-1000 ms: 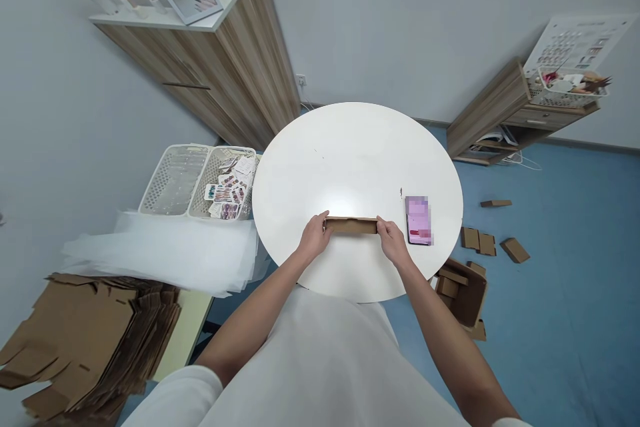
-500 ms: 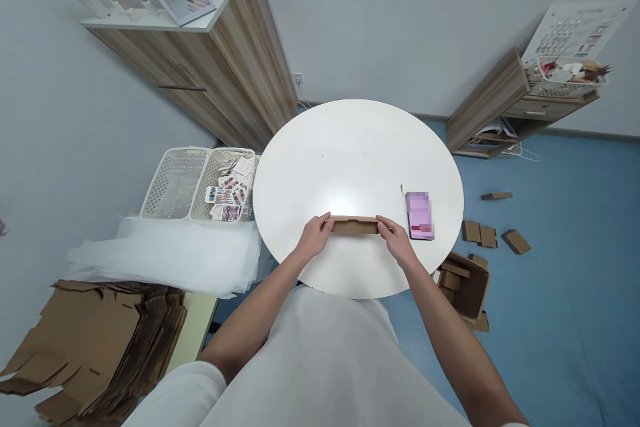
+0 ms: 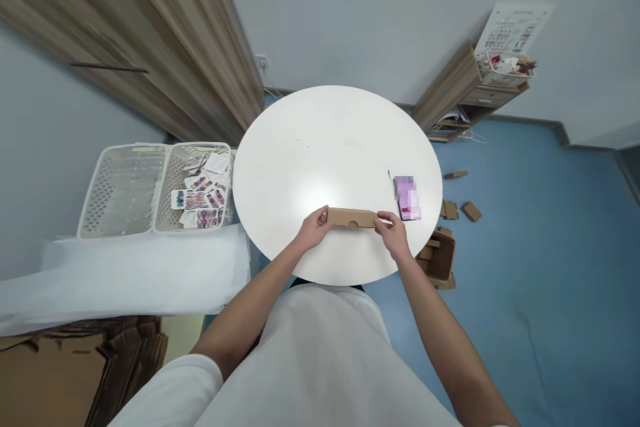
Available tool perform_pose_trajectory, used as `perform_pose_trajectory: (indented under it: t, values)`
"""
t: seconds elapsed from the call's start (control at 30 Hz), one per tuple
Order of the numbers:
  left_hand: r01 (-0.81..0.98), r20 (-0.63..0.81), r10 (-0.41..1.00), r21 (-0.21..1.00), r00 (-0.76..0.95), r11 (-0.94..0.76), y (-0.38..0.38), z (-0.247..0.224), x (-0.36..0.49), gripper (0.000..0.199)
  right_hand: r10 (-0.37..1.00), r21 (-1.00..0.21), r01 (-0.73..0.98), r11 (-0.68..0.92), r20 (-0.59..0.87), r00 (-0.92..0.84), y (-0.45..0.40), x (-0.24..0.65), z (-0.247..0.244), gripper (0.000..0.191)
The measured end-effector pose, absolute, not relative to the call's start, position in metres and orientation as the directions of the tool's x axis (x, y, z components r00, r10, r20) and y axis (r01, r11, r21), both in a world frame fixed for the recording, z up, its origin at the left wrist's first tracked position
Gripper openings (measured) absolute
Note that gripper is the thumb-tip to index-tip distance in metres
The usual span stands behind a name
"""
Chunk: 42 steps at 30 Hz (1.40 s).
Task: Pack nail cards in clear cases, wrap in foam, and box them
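Note:
A long, narrow brown cardboard box is held near the front part of the round white table. My left hand grips its left end with thumb and fingers. At the right end, my right hand pinches the corner. A half-round notch shows on the box's near edge. To the right of the box, a phone with a pink, blurred screen lies on the table, just beyond my right hand.
Left of the table are a white basket with packets and cards, white sheets and stacked flat cardboard. On the floor at right stands an open carton with small boxes. A wooden shelf is behind.
The view has shifted and turned. The box has tipped in my hands, so its broad face and notch now show more. Both hands still hold its ends.

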<state>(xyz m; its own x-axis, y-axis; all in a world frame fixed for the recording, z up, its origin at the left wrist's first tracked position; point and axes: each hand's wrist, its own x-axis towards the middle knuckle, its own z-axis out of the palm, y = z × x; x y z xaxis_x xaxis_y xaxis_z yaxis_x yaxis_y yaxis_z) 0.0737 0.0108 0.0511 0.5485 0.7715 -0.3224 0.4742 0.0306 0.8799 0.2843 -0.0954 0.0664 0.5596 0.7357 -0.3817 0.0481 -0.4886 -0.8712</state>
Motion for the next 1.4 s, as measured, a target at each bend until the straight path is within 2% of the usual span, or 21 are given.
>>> perform_pose_trajectory:
  t: [0.17, 0.37, 0.53, 0.63, 0.7, 0.83, 0.9, 1.0, 1.13, 1.23, 1.4]
  values:
    - [0.447, -0.274, 0.762, 0.894, 0.587, -0.023, 0.004, 0.037, 0.072, 0.049, 0.713, -0.854, 0.008, -0.520, -0.429, 0.556, -0.113, 0.274, 0.055, 0.049]
    - [0.458, -0.237, 0.814, 0.888, 0.531, -0.040, -0.016, 0.040, 0.077, 0.043, 0.675, -0.887, -0.037, -0.461, -0.377, 0.634, -0.128, 0.265, 0.054, 0.038]
    - [0.446, -0.187, 0.782, 0.886, 0.595, -0.127, -0.046, 0.058, 0.102, 0.035, 0.516, -0.850, 0.017, -0.526, -0.303, 0.801, -0.167, 0.268, 0.067, 0.034]
    - [0.396, -0.151, 0.701, 0.896, 0.697, -0.201, -0.070, 0.071, 0.135, 0.032, 0.376, -0.868, -0.039, -0.495, -0.255, 0.891, -0.210, 0.278, 0.068, 0.034]
    - [0.398, -0.176, 0.620, 0.886, 0.765, -0.239, -0.089, 0.076, 0.165, 0.034, 0.270, -0.884, -0.117, -0.452, -0.260, 0.927, -0.242, 0.289, 0.063, 0.037]
    - [0.425, -0.250, 0.464, 0.846, 0.850, -0.322, -0.125, 0.071, 0.238, 0.051, 0.113, -0.880, -0.250, -0.404, -0.319, 0.941, -0.304, 0.322, 0.042, 0.048]
    - [0.423, -0.281, 0.377, 0.824, 0.883, -0.377, -0.141, 0.062, 0.278, 0.053, 0.066, -0.865, -0.280, -0.416, -0.336, 0.939, -0.332, 0.343, 0.029, 0.049]
    - [0.414, -0.343, 0.232, 0.771, 0.910, -0.484, -0.164, 0.041, 0.339, 0.046, -0.013, -0.813, -0.338, -0.475, -0.377, 0.926, -0.367, 0.376, 0.012, 0.049]
    - [0.395, -0.389, 0.161, 0.656, 0.907, -0.642, -0.195, 0.018, 0.410, 0.046, -0.087, -0.745, -0.349, -0.568, -0.368, 0.926, -0.399, 0.419, 0.000, 0.053]
    - [0.326, -0.380, 0.073, 0.661, 0.922, -0.676, -0.213, 0.011, 0.449, 0.046, -0.132, -0.724, -0.345, -0.598, -0.336, 0.933, -0.413, 0.447, -0.002, 0.058]
    - [0.236, -0.333, -0.007, 0.685, 0.943, -0.689, -0.227, 0.013, 0.492, 0.056, -0.143, -0.758, -0.332, -0.561, -0.307, 0.941, -0.422, 0.479, -0.003, 0.069]
